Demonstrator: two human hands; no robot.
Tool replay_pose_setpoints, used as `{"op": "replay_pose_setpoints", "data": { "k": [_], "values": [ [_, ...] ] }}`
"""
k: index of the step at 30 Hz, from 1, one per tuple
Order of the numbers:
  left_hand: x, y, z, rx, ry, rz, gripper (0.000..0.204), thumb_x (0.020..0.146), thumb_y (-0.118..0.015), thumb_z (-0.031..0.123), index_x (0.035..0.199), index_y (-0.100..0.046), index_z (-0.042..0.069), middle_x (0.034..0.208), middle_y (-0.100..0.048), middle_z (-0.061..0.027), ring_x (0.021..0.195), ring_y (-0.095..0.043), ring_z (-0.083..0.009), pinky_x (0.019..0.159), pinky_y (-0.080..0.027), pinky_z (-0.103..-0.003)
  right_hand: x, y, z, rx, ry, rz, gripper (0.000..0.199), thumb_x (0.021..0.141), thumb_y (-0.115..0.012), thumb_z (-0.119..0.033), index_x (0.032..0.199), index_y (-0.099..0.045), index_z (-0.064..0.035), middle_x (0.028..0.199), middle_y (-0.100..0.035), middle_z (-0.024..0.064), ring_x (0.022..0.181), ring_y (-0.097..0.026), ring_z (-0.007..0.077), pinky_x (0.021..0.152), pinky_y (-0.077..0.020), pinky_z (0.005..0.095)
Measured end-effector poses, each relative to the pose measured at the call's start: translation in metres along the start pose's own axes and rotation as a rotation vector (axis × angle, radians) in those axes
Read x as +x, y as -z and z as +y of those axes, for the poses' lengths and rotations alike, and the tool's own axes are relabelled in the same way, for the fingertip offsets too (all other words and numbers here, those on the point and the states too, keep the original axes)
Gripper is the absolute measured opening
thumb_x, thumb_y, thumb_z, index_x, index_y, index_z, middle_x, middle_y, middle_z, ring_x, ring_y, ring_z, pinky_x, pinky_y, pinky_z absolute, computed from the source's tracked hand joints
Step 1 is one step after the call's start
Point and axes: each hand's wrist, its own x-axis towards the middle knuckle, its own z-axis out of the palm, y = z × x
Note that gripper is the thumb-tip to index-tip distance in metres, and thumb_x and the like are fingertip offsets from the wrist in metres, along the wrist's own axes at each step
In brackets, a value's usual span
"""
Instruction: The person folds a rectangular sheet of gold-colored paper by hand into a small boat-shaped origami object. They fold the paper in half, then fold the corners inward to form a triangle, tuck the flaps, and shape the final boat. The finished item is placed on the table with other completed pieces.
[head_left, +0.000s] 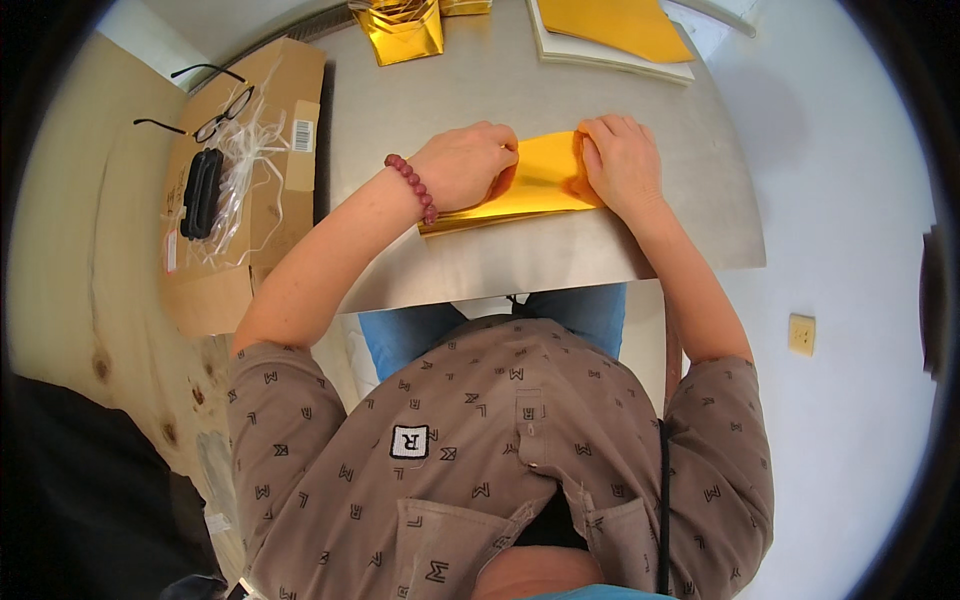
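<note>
A sheet of shiny gold foil paper (545, 168) lies near the front of the metal table, with more gold layers showing under its front edge. My left hand (465, 165), with a dark red bead bracelet (412, 188) on its wrist, has its fingers closed on the left part of the sheet. At the other end, my right hand (622, 165) pinches the far right corner between thumb and fingers. Whether the sheet is folded under my fingers is hard to make out.
Folded gold foil pieces (405, 32) stand at the table's far edge. A stack of gold and white sheets (615, 35) lies far right. At left, a cardboard box (290, 215) carries glasses (225, 115), a black case (203, 195) and clear plastic strips (250, 150). The metal table (700, 180) ends before my lap.
</note>
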Motion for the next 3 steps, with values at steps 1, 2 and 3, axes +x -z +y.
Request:
{"op": "replay_pose_setpoints", "data": {
  "k": [1, 2, 3],
  "values": [
    [-0.0012, 0.0001, -0.0003, -0.010, 0.000, 0.000, 0.014, 0.090, -0.066, 0.003, 0.101, -0.074, 0.002, 0.123, -0.069, -0.0147, 0.115, -0.065, -0.0347, 0.098, -0.056, -0.040, -0.0008, 0.0015, -0.0024, -0.025, 0.026, 0.006, 0.014, 0.088, -0.069, -0.012, 0.101, -0.075, -0.0114, 0.099, -0.069, 0.0075, 0.099, -0.065, 0.0289, 0.097, -0.0495, 0.0444],
    [-0.0024, 0.0000, -0.0004, 0.001, -0.005, 0.007, 0.015, 0.090, -0.066, 0.003, 0.104, -0.073, 0.002, 0.124, -0.068, -0.0151, 0.116, -0.065, -0.0353, 0.098, -0.056, -0.041, -0.0024, 0.0032, -0.0042, -0.048, 0.051, 0.015, 0.015, 0.088, -0.070, -0.012, 0.102, -0.075, -0.0112, 0.099, -0.070, 0.0075, 0.101, -0.065, 0.0289, 0.101, -0.0481, 0.0448],
    [-0.0031, -0.0005, -0.0002, 0.007, -0.012, 0.004, 0.017, 0.090, -0.067, 0.003, 0.106, -0.073, 0.003, 0.126, -0.068, -0.0154, 0.116, -0.064, -0.0360, 0.098, -0.056, -0.041, -0.0025, 0.0033, -0.0058, -0.048, 0.052, 0.010, 0.015, 0.088, -0.070, -0.012, 0.102, -0.075, -0.0112, 0.099, -0.070, 0.0075, 0.101, -0.065, 0.0289, 0.101, -0.0481, 0.0448]
  ]
}}
